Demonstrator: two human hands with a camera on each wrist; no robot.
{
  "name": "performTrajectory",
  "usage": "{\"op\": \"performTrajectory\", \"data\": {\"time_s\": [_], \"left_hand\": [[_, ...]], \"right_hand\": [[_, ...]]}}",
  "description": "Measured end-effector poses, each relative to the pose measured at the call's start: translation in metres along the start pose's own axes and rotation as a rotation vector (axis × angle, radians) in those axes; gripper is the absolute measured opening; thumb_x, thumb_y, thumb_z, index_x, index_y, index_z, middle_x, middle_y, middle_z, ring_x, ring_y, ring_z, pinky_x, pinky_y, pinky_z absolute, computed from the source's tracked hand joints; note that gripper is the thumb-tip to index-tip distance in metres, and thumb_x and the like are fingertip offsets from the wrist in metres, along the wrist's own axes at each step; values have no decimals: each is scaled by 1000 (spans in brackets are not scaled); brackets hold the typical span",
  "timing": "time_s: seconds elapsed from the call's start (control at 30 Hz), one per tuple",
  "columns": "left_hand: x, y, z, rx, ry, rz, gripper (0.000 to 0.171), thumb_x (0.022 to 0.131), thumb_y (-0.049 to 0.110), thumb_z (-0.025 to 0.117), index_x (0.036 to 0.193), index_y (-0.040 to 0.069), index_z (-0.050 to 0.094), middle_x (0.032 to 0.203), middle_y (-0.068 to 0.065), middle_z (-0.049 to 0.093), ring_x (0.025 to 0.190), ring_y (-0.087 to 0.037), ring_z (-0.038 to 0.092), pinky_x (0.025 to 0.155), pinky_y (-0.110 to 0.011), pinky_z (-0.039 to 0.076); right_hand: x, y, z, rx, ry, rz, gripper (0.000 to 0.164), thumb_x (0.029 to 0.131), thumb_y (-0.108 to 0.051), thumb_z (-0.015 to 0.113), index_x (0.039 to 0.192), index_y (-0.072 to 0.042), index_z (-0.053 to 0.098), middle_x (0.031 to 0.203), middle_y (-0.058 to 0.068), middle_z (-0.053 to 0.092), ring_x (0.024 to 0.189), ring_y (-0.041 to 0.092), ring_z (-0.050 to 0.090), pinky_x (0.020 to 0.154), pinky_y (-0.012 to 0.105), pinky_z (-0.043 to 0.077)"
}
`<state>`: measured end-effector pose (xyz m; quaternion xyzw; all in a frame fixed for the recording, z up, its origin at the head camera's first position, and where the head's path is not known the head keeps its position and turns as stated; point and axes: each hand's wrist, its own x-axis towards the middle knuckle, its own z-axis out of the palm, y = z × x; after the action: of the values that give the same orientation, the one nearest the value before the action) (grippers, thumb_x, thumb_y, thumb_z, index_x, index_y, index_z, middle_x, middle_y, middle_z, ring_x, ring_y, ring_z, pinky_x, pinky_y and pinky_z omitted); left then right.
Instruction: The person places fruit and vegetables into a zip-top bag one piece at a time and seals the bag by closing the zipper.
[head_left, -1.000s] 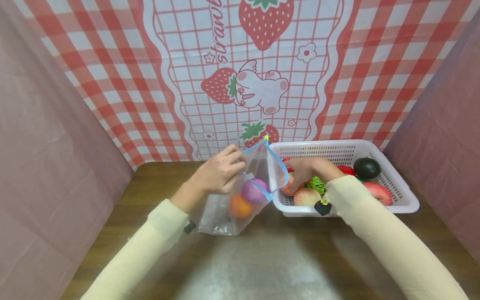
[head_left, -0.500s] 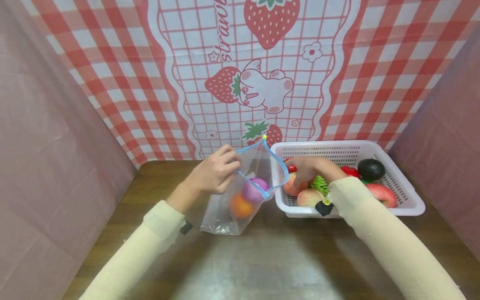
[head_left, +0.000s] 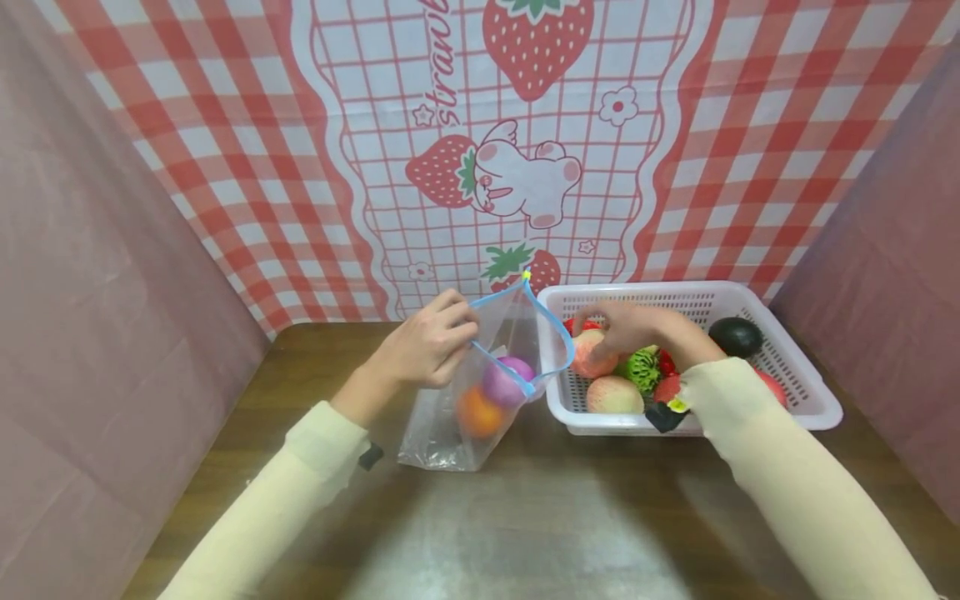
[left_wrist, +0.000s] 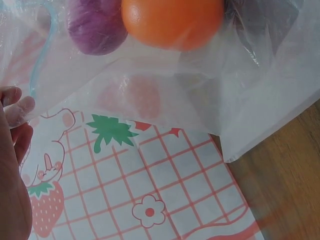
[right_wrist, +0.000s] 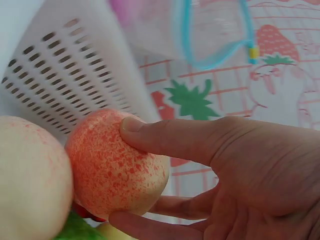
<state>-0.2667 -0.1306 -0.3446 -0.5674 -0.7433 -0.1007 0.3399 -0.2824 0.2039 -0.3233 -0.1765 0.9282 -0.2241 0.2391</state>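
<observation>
The left hand [head_left: 438, 337] pinches the blue-edged rim of a clear bag [head_left: 438, 433], whose mouth gapes toward the right. Inside the bag are 2 things, seen through the plastic: an orange fruit [head_left: 480, 412] and, just beside it, a purple round thing [head_left: 507, 381]. A yellow slider [head_left: 527, 275] sits at the far corner of the mouth, and the mouth's right edge overlaps the near-left rim of a white slotted basket [head_left: 592, 422] in the head view.

In the left end of the basket, the right hand [head_left: 636, 327] holds a red-speckled peach [head_left: 591, 357], thumb on 1 side and fingers on the other; whether the peach is off the basket's bottom cannot be told. A paler round fruit [head_left: 615, 395] lies just beside it, with a green frilly thing [head_left: 643, 368] to the right. A dark green oval fruit [head_left: 737, 337] is farther right.

Bag and basket are side by side on a brown wooden desk [head_left: 480, 533], before a red-and-white cloth [head_left: 615, 167] printed with strawberries
</observation>
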Motion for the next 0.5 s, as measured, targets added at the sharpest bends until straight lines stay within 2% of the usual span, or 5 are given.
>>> {"op": "performTrajectory", "data": {"time_s": [0.13,0.37,0.5], "left_hand": [[-1,0,1,5,-3,-2,10,84,10,53,80,7,62,91,-9,67,93,-27,57,83,-35,53],[1,0,4,3,0,-1,9,84,10,55,80,7,62,91,-9,66,94,-27,56,82,-35,53],[2,1,4,-3,-13,-8,9,84,11,55,81,7,63,92,-9,66,94,-26,56,81,-34,53]], "right_hand": [[-12,-1,-7,60,47,-33,45,84,-21,79,125,-16,60,120,17,60,95,25,59,72,34,56],[-35,-4,-17,50,197,-111,44,83,-20,80,124,-18,63,134,16,61,114,34,58,78,37,60],[-44,-8,-20,64,258,-161,46,84,-19,81,126,-17,62,137,20,60,114,41,62,83,44,61]]}}
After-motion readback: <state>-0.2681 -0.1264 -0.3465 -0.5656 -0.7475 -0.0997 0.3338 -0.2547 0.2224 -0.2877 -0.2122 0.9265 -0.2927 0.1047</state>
